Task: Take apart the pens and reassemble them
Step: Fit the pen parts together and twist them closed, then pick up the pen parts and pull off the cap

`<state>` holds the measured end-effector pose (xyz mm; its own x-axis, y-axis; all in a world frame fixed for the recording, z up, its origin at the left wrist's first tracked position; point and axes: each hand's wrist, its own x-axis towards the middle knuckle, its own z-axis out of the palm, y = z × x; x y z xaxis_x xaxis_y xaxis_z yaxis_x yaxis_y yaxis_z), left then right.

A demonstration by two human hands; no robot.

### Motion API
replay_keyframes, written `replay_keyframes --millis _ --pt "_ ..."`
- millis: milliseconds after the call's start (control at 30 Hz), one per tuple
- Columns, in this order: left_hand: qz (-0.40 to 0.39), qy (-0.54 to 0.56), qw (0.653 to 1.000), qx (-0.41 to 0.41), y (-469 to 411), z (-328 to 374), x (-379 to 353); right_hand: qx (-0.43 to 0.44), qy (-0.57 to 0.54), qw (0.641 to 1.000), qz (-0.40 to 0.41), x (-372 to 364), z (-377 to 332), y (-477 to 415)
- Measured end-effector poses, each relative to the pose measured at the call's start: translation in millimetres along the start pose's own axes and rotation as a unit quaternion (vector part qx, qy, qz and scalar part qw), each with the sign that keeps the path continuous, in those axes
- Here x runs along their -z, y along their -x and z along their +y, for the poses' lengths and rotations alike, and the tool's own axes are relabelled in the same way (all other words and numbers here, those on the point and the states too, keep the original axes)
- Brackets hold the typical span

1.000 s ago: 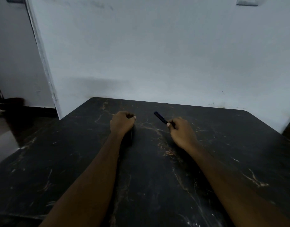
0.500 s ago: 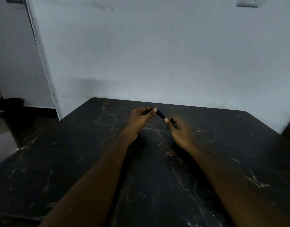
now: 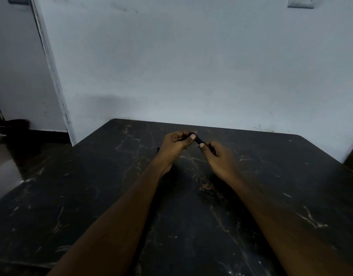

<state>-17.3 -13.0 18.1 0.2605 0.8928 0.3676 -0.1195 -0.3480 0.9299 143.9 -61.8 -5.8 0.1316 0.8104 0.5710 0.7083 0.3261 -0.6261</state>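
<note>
A dark pen (image 3: 198,139) is held above the far middle of the black marble-patterned table (image 3: 92,196). My left hand (image 3: 174,145) pinches its upper left end between thumb and fingers. My right hand (image 3: 219,156) grips its lower right end, thumb tip close to the left thumb. Only a short stretch of the pen shows between the two thumbs; the rest is hidden in the hands. A small dark piece (image 3: 158,149) lies on the table just left of my left hand, hard to make out.
The table's far edge meets a pale wall (image 3: 191,66). A white door frame (image 3: 52,76) stands at the left, with floor beyond the table's left edge. A wall switch plate (image 3: 300,2) sits top right.
My left hand rose from the table, where it was closed, and came to the pen in my right hand. Both hands now hold the pen slightly higher.
</note>
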Motion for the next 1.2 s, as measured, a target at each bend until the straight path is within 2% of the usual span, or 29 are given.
replay_keyframes --millis 233,500,867,1000,1067,1200 --pt "-0.016 0.007 1.000 0.007 0.5 -1.8 -2.3 0.006 -0.001 1.000 0.000 -1.1 2.3 1.3" --pt "-0.012 0.030 0.999 0.008 0.0 -1.5 -2.4 0.038 0.005 0.998 0.039 4.0 -1.9 -4.5" --pt "-0.010 0.013 1.000 -0.002 1.0 0.7 -2.2 0.016 0.019 0.999 0.049 3.8 -8.0 -2.6" --pt "-0.001 0.005 1.000 0.001 0.2 1.6 -1.5 0.023 0.027 0.999 0.021 8.9 -11.3 -0.5" --pt "0.015 0.003 1.000 0.007 0.2 2.3 1.5 0.010 0.056 0.998 -0.005 13.5 -10.2 0.7" --pt "0.103 0.002 0.994 0.045 -5.0 2.0 12.8 -0.026 0.139 0.990 -0.025 27.2 -2.2 2.9"
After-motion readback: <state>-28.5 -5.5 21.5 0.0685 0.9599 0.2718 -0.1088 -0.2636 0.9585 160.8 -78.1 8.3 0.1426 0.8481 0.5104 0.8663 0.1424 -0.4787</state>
